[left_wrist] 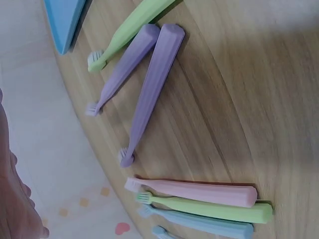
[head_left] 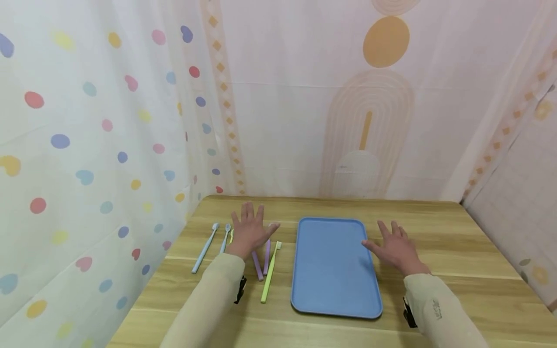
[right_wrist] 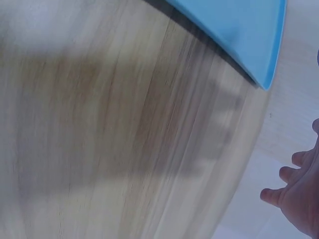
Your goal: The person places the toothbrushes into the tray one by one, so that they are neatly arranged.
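Note:
My left hand (head_left: 250,233), fingers spread, hovers over several toothbrushes on the table and holds none of them. Beneath it in the left wrist view lie a pink toothbrush (left_wrist: 199,190), a green one (left_wrist: 219,208) and a blue one (left_wrist: 209,224), side by side. Two purple toothbrushes (left_wrist: 155,89) form a narrow V, with another green toothbrush (head_left: 271,275) beside them. Farthest left is a light blue toothbrush (head_left: 204,249). A blue tray (head_left: 335,266) lies flat right of the brushes. My right hand (head_left: 398,247), fingers apart, is raised by the tray's right edge, holding nothing.
The wooden table (head_left: 444,241) carries the tray and brushes. A patterned curtain (head_left: 283,121) hangs behind its back edge, and a dotted curtain (head_left: 109,183) hangs along the left side. At the right stands another pale curtain (head_left: 513,208).

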Available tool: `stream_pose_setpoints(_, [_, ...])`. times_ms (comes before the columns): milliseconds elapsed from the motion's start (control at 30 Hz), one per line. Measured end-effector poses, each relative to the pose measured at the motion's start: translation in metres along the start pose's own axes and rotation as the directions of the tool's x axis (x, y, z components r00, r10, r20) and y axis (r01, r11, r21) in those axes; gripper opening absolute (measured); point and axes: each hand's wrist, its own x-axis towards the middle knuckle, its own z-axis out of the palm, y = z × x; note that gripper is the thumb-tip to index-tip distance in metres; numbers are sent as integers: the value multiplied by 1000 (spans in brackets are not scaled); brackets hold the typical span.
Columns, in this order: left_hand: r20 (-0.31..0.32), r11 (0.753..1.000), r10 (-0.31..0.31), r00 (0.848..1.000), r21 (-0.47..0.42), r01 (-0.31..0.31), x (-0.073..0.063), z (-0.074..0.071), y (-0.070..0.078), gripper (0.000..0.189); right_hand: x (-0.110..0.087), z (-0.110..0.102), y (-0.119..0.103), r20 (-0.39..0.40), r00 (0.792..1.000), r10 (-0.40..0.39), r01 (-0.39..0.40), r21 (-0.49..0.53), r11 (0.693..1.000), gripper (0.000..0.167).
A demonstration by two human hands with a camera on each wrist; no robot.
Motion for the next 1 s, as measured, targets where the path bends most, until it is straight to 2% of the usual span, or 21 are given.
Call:
stream_pose_setpoints(233, [-23, 997, -23, 999, -69, 21, 2, 0, -9, 91, 1, -1, 1, 12, 1000, 9, -10, 123, 992, 94])
stream_pose_setpoints(400, [-57, 990, -40, 998, -135, 32, 5, -1, -16, 89, 5, 1, 5, 29, 999, 29, -35, 235, 971, 91])
stream_pose_setpoints(567, [-41, 976, -58, 997, -213, 47, 5, -7, -22, 90, 6, 2, 5, 49, 998, 48, -61, 321, 945, 85])
stream_pose_setpoints(800, [1, 968, -82, 997, -240, 80, 3, -14, -32, 93, 3, 9, 5, 81, 992, 99, -124, 415, 901, 79])
stream_pose_setpoints(1000, [-3, 950, -90, 996, -300, 85, 6, -18, -38, 88, 2, 19, 7, 46, 993, 107, -117, 434, 893, 69])
